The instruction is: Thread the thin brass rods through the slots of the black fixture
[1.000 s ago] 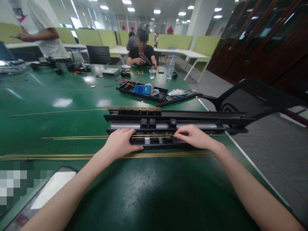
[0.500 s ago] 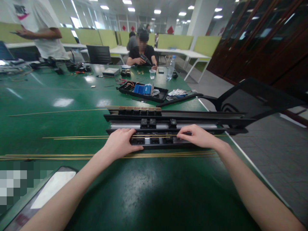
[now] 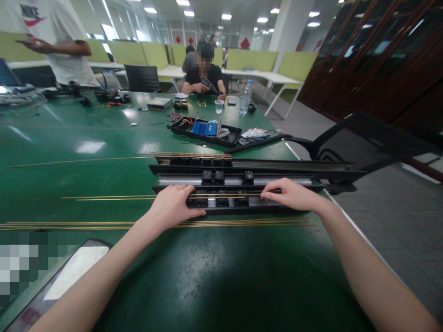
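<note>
My left hand (image 3: 175,205) grips the left end of the nearest black rail (image 3: 238,210), thumb on its near side and fingers over the far side. Thin brass rods (image 3: 114,198) run under that hand and over black blocks (image 3: 222,199) inside the rail. Toward the rail's right part, my right hand (image 3: 285,194) pinches a brass rod between thumb and fingertips. Behind lies a second rail (image 3: 294,180) with three black blocks on its pale strip. More brass rods (image 3: 270,222) lie on the green table (image 3: 207,281) in front of the nearest rail.
Beyond the rails sits a black tray (image 3: 228,138) with a blue item. A bottle (image 3: 246,97) and a cup (image 3: 219,107) stand farther back, near a seated person holding a tool. A chair (image 3: 360,143) borders the right edge; a phone-like device (image 3: 78,269) lies at lower left.
My right hand has moved slightly right along the rail, still pinching a rod. My left hand has stayed in place. The standing person at the left has shifted a little.
</note>
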`<action>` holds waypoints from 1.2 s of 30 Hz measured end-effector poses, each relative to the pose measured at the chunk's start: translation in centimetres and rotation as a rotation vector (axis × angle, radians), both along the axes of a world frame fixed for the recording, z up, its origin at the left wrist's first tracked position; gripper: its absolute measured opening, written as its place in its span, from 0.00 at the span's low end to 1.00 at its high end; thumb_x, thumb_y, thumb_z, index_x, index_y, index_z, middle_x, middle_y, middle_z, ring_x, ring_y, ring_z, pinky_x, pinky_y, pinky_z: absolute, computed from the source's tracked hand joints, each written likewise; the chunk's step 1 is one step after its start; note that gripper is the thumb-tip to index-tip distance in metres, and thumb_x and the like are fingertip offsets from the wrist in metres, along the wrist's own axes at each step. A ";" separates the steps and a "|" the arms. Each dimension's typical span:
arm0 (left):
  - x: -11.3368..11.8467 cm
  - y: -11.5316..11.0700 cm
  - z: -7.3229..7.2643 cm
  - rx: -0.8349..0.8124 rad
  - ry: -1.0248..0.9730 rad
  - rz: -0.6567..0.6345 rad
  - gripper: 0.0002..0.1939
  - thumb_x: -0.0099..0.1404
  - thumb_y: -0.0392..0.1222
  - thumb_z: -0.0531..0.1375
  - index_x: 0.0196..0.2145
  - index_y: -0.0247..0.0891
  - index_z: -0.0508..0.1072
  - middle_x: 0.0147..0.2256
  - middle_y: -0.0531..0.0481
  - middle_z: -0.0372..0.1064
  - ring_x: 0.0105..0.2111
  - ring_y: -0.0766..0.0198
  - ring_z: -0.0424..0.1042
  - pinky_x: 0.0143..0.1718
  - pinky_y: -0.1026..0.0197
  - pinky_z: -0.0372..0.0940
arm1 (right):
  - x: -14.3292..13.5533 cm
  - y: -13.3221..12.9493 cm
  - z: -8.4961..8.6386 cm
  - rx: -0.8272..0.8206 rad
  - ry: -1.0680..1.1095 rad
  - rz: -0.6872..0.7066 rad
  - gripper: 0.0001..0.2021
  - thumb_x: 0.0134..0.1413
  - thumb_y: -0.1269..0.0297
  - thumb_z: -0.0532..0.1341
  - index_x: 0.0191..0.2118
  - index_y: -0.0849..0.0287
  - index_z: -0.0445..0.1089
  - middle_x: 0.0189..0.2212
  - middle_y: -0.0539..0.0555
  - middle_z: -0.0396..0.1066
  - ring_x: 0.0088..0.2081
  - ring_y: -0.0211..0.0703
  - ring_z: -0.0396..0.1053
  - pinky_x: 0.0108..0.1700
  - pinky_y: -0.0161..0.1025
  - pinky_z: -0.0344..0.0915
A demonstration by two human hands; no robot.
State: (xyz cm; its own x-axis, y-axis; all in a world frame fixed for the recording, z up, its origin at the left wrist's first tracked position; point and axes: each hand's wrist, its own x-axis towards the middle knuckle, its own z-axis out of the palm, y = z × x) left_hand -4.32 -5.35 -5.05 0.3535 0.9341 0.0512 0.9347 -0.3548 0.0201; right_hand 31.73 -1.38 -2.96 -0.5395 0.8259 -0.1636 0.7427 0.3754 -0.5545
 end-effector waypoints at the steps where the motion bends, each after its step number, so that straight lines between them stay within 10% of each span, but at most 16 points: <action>1: 0.0 0.0 0.0 0.001 0.000 -0.001 0.35 0.56 0.73 0.56 0.46 0.40 0.71 0.44 0.42 0.77 0.44 0.47 0.75 0.42 0.53 0.66 | 0.1 0.0 0.0 -0.009 -0.006 0.001 0.21 0.60 0.46 0.56 0.35 0.58 0.79 0.32 0.53 0.79 0.34 0.47 0.72 0.37 0.40 0.62; 36: -0.4 -0.2 -0.1 0.002 -0.021 0.018 0.36 0.55 0.73 0.57 0.47 0.41 0.72 0.44 0.43 0.77 0.44 0.48 0.75 0.43 0.53 0.66 | 4.2 0.3 2.1 -0.250 -0.214 -0.138 0.29 0.57 0.39 0.56 0.40 0.60 0.81 0.37 0.58 0.80 0.40 0.51 0.73 0.43 0.41 0.64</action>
State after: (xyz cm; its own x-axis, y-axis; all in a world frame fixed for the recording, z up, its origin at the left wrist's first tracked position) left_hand -4.67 -5.53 -5.16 0.3357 0.9401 0.0601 0.9402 -0.3382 0.0392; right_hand 35.94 -1.09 -0.81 -0.3576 0.8086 -0.4672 0.8861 0.1357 -0.4433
